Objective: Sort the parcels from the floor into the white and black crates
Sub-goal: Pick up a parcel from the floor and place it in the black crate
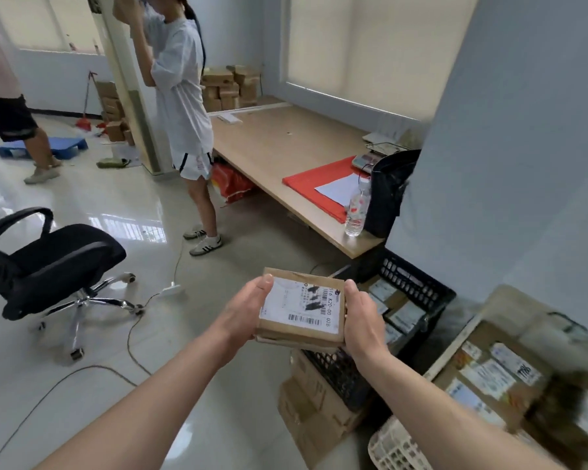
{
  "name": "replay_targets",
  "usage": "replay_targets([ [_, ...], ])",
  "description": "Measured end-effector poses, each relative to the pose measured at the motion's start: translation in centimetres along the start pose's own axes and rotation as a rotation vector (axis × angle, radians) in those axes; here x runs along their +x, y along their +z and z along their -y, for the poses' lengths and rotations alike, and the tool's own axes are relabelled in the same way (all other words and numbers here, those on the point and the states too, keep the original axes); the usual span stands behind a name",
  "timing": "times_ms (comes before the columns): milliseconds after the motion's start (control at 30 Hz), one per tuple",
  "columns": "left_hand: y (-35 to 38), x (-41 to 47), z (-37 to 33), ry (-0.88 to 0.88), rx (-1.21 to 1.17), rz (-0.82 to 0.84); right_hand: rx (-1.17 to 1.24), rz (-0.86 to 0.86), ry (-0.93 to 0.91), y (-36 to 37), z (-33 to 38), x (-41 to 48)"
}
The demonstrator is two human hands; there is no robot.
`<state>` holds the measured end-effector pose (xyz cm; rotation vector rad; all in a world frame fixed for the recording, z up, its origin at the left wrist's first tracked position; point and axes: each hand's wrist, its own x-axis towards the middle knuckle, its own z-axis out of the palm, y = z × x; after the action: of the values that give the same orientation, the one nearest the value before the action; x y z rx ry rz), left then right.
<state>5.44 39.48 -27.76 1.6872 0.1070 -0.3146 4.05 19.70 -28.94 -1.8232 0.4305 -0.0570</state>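
We hold the flat brown cardboard parcel label-up, left hand and right hand gripping opposite edges, presumably to read it. It hangs beside the black perforated plastic crate, by its left rim, with the white lattice crate nearer.

I stand on a glossy pale floor that mirrors the window light. Ahead of me a long wooden desk runs along the wall under a window with cream blinds drawn down; a red mat, a water bottle and a black bag sit at its near end. A pale blue wall rises on my right. A black office chair stands to my left, a cable trailing beside it, and cardboard boxes are stacked in the far corner.
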Motion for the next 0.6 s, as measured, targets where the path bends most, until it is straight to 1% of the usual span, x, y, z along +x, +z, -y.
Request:
replay_targets([
  [267,2.3,9.1,-0.7,-0.093,0.098,0.188,0.043,-0.226,0.127,-0.6,-0.9,4.6],
  [433,2.9,14.5,-1.4,-0.108,0.143,0.341,0.031,-0.356,0.203,-0.3,-1.4,7.6],
  [600,4.3,18.7,-0.6,-0.091,0.192,0.454,0.063,-0.434,0.232,-0.1,-2.2,8.5],
])
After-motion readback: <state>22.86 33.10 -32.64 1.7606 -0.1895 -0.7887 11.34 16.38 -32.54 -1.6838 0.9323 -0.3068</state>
